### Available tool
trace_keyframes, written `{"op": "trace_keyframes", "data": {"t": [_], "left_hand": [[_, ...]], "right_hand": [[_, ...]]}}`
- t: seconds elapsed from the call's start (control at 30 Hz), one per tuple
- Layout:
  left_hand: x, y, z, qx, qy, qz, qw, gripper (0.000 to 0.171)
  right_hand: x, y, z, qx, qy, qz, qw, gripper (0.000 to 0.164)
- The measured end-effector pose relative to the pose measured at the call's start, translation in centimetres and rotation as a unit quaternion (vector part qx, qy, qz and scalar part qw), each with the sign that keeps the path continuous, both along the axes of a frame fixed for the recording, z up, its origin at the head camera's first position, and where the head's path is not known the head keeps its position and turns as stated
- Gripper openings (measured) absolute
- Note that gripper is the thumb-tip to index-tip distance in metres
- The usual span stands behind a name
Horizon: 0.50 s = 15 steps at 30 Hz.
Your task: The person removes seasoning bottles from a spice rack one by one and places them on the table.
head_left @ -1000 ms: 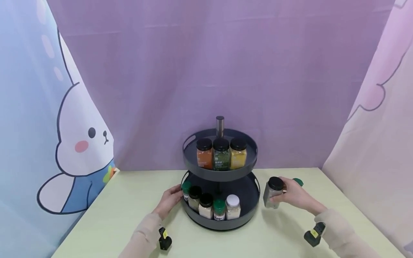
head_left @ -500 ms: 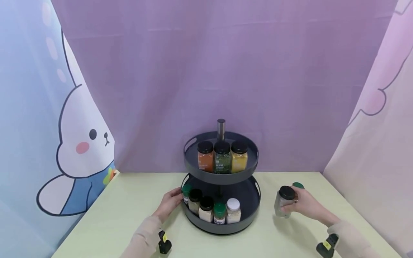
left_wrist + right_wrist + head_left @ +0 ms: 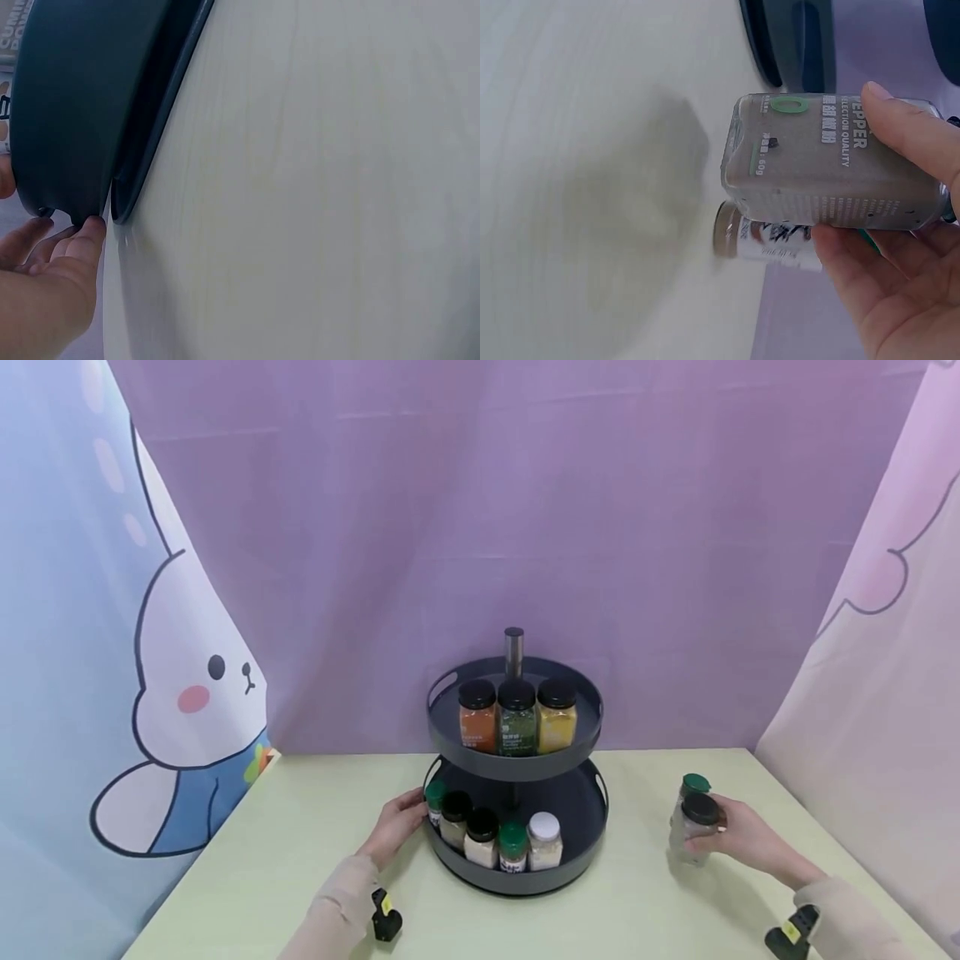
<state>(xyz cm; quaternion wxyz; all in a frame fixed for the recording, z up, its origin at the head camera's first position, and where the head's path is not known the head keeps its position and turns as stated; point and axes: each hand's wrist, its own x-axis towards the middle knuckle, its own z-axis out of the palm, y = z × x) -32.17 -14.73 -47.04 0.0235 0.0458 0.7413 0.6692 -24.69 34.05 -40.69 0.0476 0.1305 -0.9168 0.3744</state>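
Observation:
My right hand (image 3: 750, 839) grips a clear jar of grey pepper powder (image 3: 802, 161) with a black lid (image 3: 700, 808), thumb on one side and fingers on the other. In the right wrist view the jar is above the table, its base toward the camera's left. Behind it stands a smaller bottle with a green cap (image 3: 696, 782), partly hidden by the jar. My left hand (image 3: 396, 827) holds the rim of the lower tier of a dark grey two-tier spice rack (image 3: 517, 883), its fingers at the handle cutout in the left wrist view.
Three black-lidded jars stand on the upper tier (image 3: 515, 768): orange (image 3: 477, 728), green (image 3: 517, 731) and yellow (image 3: 557, 728). Several more line the lower tier's front, including a white-capped jar (image 3: 544, 843). A purple curtain (image 3: 480, 527) hangs behind the pale table (image 3: 315, 810).
My right hand has carried the pepper jar rightward, away from the rack, to in front of the green-capped bottle. My left hand has stayed at the lower tier's rim.

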Motion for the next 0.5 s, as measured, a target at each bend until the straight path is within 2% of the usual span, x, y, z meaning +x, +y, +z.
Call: {"op": "trace_keyframes", "data": {"t": [0.2,0.5], "left_hand": [[-0.1,0.0,-0.2,0.005,-0.003,0.007,1.0000,0.049],[-0.1,0.2,-0.1,0.004,0.002,0.009,0.9999,0.049]], "right_hand": [[0.4,1.0,-0.2,0.024,0.001,-0.020,1.000,0.068],[0.4,2.3,-0.4,0.041,0.012,-0.044,0.998,0.069]]}}
